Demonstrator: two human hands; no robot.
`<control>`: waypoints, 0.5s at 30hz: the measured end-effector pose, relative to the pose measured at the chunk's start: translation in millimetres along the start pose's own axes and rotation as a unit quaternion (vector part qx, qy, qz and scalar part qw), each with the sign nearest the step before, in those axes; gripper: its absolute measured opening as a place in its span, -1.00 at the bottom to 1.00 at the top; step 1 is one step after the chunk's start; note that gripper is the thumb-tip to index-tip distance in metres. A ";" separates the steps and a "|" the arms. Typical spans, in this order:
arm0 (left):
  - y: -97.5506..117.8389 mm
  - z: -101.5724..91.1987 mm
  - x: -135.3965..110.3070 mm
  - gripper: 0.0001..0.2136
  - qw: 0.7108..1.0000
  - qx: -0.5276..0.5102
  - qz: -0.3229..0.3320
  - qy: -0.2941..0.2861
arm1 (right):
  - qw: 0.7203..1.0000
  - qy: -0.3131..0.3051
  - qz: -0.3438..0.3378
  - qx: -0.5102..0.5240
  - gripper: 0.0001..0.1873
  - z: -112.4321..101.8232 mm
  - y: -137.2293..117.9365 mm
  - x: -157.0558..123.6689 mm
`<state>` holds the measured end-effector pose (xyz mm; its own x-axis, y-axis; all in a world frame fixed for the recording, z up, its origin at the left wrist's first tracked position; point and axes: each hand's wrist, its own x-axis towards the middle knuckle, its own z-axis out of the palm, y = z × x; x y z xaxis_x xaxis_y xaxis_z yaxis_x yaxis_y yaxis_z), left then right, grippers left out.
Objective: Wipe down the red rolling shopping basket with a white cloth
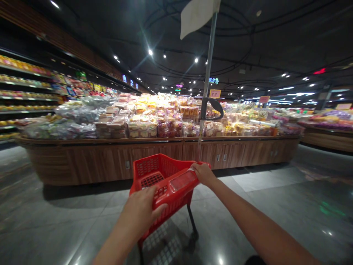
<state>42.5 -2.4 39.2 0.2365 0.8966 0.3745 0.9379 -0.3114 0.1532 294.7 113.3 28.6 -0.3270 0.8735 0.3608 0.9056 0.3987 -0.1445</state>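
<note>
A red plastic cart (173, 167) stands near, at centre, with perforated walls; its grid floor shows inside. The left hand (142, 200) grasps the left end of the handle (178, 190); the right hand (203, 173) grasps the right end. Farther out, a wood-grain display stand (157, 151) with rounded ends holds piled packages (142, 125) in glossy clear wrap. At far left, shelves (26, 98) hold rows of goods. The grey floor (228, 217) is smooth and reflective.
</note>
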 end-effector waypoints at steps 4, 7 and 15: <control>37.1 5.2 15.1 -0.47 0.998 0.015 0.020 0.059 | 0.996 0.079 0.046 0.007 -0.67 7.1 -14.6 -5.8; 57.6 18.6 30.3 -0.47 0.997 0.026 0.025 0.075 | 0.991 0.122 0.058 0.019 -0.62 11.4 -23.7 -14.2; 49.8 42.0 46.8 -0.50 0.994 0.059 0.009 0.090 | 0.998 0.062 0.020 0.021 -0.70 6.5 -29.1 -6.2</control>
<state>111.0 37.2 25.9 0.2134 0.8168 0.5361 0.9597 -0.2779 0.0415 268.6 98.1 24.6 -0.2533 0.8488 0.4641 0.9038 0.3787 -0.1993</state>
